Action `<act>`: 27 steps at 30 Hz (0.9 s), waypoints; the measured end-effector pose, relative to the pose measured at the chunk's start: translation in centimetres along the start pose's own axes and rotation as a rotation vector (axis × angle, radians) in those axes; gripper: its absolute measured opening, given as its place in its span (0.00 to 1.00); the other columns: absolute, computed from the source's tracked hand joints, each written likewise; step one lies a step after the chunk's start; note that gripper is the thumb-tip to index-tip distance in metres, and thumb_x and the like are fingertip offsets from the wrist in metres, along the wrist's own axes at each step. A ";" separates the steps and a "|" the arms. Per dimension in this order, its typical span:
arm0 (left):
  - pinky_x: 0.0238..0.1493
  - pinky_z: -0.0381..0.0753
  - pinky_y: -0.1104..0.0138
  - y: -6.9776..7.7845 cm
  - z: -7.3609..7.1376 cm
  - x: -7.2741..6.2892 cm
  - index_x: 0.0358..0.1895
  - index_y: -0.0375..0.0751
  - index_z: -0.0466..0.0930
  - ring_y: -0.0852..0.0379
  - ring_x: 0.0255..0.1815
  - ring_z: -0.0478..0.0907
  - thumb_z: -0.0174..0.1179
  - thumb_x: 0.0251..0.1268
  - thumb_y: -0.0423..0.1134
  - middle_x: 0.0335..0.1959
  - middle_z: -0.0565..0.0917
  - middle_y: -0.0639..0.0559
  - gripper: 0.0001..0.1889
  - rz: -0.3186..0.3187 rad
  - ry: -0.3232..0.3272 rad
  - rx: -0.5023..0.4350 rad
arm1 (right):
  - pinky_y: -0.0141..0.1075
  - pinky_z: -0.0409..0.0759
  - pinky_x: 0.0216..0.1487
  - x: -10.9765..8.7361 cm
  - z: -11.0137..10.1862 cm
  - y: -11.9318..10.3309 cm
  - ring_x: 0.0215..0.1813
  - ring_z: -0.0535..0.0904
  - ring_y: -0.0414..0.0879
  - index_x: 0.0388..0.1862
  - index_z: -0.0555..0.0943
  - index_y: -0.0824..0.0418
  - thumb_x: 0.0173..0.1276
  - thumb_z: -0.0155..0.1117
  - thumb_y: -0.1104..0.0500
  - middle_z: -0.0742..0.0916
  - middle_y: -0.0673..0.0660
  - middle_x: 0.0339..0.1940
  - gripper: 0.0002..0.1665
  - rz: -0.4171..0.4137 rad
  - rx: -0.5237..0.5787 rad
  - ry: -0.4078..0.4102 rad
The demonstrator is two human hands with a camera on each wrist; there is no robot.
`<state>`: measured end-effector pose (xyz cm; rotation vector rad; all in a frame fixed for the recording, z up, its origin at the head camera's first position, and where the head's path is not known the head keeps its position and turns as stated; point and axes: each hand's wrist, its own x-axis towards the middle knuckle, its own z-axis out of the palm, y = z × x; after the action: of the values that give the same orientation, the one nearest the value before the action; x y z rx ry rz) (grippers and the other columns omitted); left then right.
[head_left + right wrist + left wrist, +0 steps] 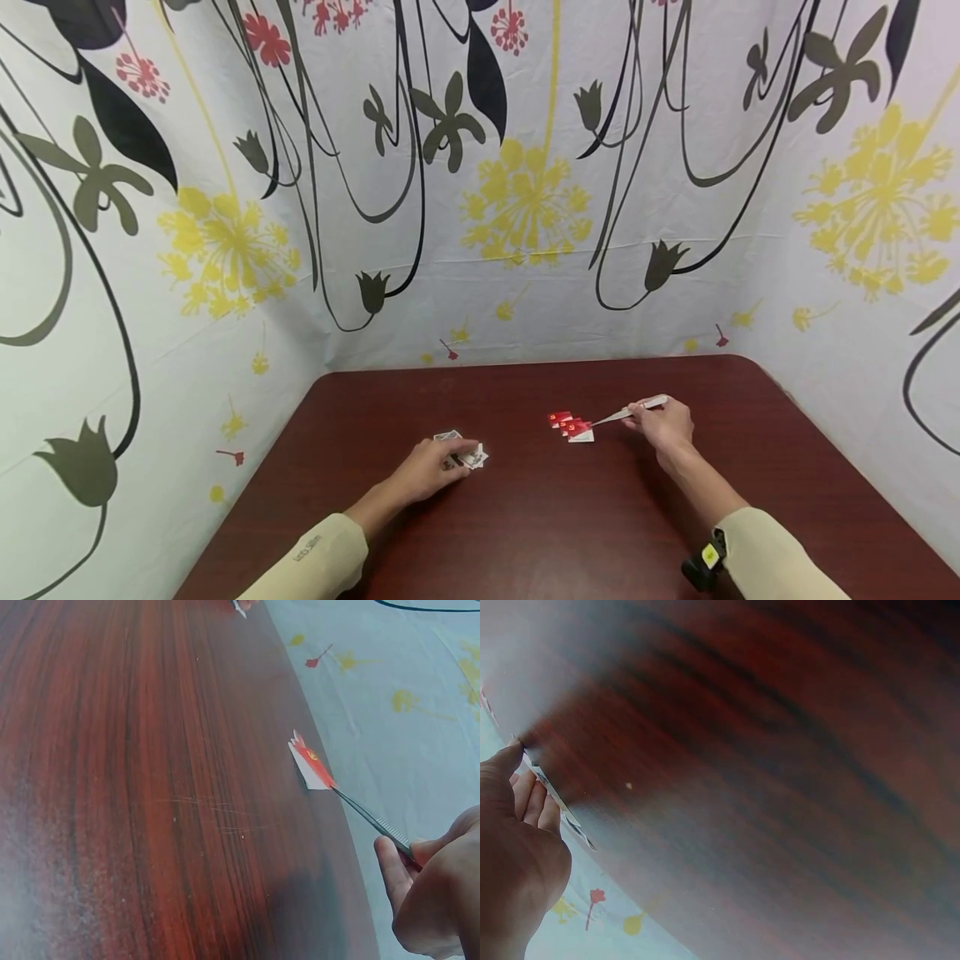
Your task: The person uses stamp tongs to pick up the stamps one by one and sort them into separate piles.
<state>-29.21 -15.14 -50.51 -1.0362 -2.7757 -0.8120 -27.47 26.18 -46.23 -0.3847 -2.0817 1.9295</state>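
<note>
My right hand [663, 423] grips metal tweezers [630, 412] between thumb and fingers. Their points reach the right edge of a small overlapping group of red paper pieces [577, 427] with yellow emblems. One piece has a white lower part, seen also under the tweezers in the right wrist view. To the left, my left hand [427, 469] rests over a loose pile of small pale printed papers [474, 457], its index finger stretched across the top and its thumb at the near side. The palm and fingers hide part of that pile [555, 795].
Both groups of paper lie on a dark red-brown wooden table [525, 533] with rounded far corners. A pale cloth [450, 317] with flower patterns hangs behind it and at both sides. A black device [705, 562] is strapped at the right wrist.
</note>
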 end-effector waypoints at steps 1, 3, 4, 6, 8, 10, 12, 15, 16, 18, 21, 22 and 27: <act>0.56 0.83 0.60 0.0 0.0 0.0 0.68 0.44 0.84 0.58 0.56 0.84 0.72 0.72 0.38 0.61 0.88 0.54 0.23 -0.003 -0.001 0.001 | 0.34 0.88 0.39 0.1 0.0 0.1 0.26 0.88 0.35 0.51 0.78 0.80 0.76 0.66 0.70 0.92 0.59 0.33 0.12 -0.002 -0.021 0.005; 0.56 0.83 0.61 0.0 0.0 0.0 0.68 0.45 0.84 0.59 0.57 0.84 0.72 0.72 0.38 0.61 0.87 0.55 0.23 -0.011 -0.005 -0.001 | 0.34 0.88 0.37 0.3 0.0 0.2 0.25 0.88 0.34 0.51 0.79 0.79 0.76 0.66 0.69 0.92 0.58 0.32 0.13 -0.007 -0.061 0.012; 0.56 0.82 0.61 0.1 0.0 0.0 0.68 0.46 0.84 0.59 0.58 0.83 0.72 0.72 0.39 0.61 0.87 0.55 0.23 -0.016 -0.007 -0.002 | 0.34 0.88 0.36 0.3 0.1 0.3 0.25 0.87 0.34 0.51 0.79 0.79 0.76 0.67 0.68 0.92 0.58 0.31 0.13 -0.011 -0.082 0.017; 0.56 0.82 0.62 0.1 0.0 -0.1 0.68 0.46 0.84 0.60 0.58 0.83 0.71 0.72 0.39 0.62 0.87 0.56 0.23 -0.023 -0.010 -0.004 | 0.34 0.88 0.35 0.4 0.1 0.4 0.24 0.87 0.34 0.50 0.80 0.78 0.76 0.67 0.68 0.92 0.57 0.31 0.12 -0.018 -0.120 0.026; 0.57 0.82 0.62 0.1 0.0 -0.1 0.68 0.47 0.84 0.61 0.57 0.83 0.71 0.73 0.40 0.62 0.87 0.57 0.23 -0.031 -0.012 -0.008 | 0.34 0.88 0.35 0.5 0.1 0.5 0.24 0.87 0.35 0.50 0.80 0.77 0.76 0.67 0.68 0.92 0.59 0.31 0.12 -0.030 -0.143 0.032; 0.57 0.82 0.62 0.1 0.0 0.0 0.68 0.47 0.84 0.62 0.57 0.83 0.71 0.73 0.40 0.62 0.87 0.57 0.23 -0.032 -0.010 -0.009 | 0.35 0.88 0.34 0.6 0.2 0.6 0.24 0.87 0.35 0.49 0.80 0.78 0.76 0.67 0.68 0.92 0.61 0.33 0.12 -0.047 -0.158 0.034; 0.57 0.82 0.62 0.0 0.0 0.0 0.68 0.47 0.84 0.61 0.57 0.83 0.71 0.72 0.39 0.62 0.87 0.57 0.23 -0.031 -0.008 -0.010 | 0.35 0.88 0.34 0.6 0.2 0.7 0.24 0.87 0.35 0.49 0.79 0.78 0.76 0.67 0.69 0.92 0.64 0.34 0.11 -0.059 -0.168 0.034; 0.56 0.82 0.62 0.0 0.1 0.0 0.68 0.47 0.84 0.62 0.57 0.82 0.71 0.73 0.39 0.62 0.87 0.57 0.23 -0.032 -0.006 -0.012 | 0.35 0.88 0.34 0.6 0.3 0.6 0.24 0.87 0.35 0.49 0.79 0.78 0.76 0.66 0.69 0.92 0.68 0.37 0.11 -0.084 -0.189 0.032; 0.56 0.82 0.63 -0.1 0.1 0.0 0.69 0.47 0.84 0.62 0.57 0.82 0.71 0.73 0.39 0.62 0.87 0.57 0.23 -0.032 -0.007 -0.012 | 0.35 0.88 0.34 0.6 0.3 0.6 0.24 0.87 0.35 0.48 0.80 0.78 0.76 0.66 0.69 0.92 0.69 0.38 0.10 -0.092 -0.198 0.033; 0.56 0.82 0.63 -0.1 0.1 0.0 0.69 0.48 0.84 0.62 0.57 0.83 0.71 0.73 0.39 0.62 0.86 0.57 0.23 -0.036 -0.009 -0.014 | 0.35 0.88 0.34 0.6 0.3 0.6 0.25 0.87 0.36 0.48 0.80 0.77 0.76 0.66 0.69 0.91 0.70 0.39 0.10 -0.109 -0.217 0.033; 0.55 0.82 0.63 -0.1 0.1 0.0 0.69 0.48 0.84 0.62 0.56 0.83 0.71 0.73 0.39 0.62 0.87 0.57 0.23 -0.041 -0.010 -0.018 | 0.35 0.88 0.34 0.7 0.4 0.6 0.26 0.88 0.37 0.47 0.81 0.76 0.76 0.66 0.68 0.91 0.71 0.41 0.09 -0.128 -0.249 0.036; 0.55 0.82 0.63 -0.1 0.1 0.0 0.69 0.48 0.84 0.62 0.56 0.83 0.71 0.73 0.39 0.61 0.87 0.57 0.23 -0.042 -0.011 -0.020 | 0.34 0.87 0.34 0.7 0.4 0.7 0.26 0.88 0.38 0.47 0.81 0.76 0.76 0.67 0.68 0.91 0.71 0.41 0.10 -0.136 -0.257 0.035; 0.56 0.82 0.62 0.0 0.0 -0.1 0.68 0.48 0.84 0.62 0.56 0.83 0.71 0.73 0.40 0.61 0.87 0.58 0.22 -0.044 -0.009 -0.017 | 0.33 0.87 0.34 0.8 0.6 0.8 0.26 0.89 0.38 0.48 0.81 0.75 0.76 0.67 0.67 0.91 0.70 0.41 0.10 -0.135 -0.269 0.042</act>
<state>-29.14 -15.13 -50.53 -0.9878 -2.8135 -0.8391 -28.38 26.00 -47.02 -0.3268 -2.2813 1.5580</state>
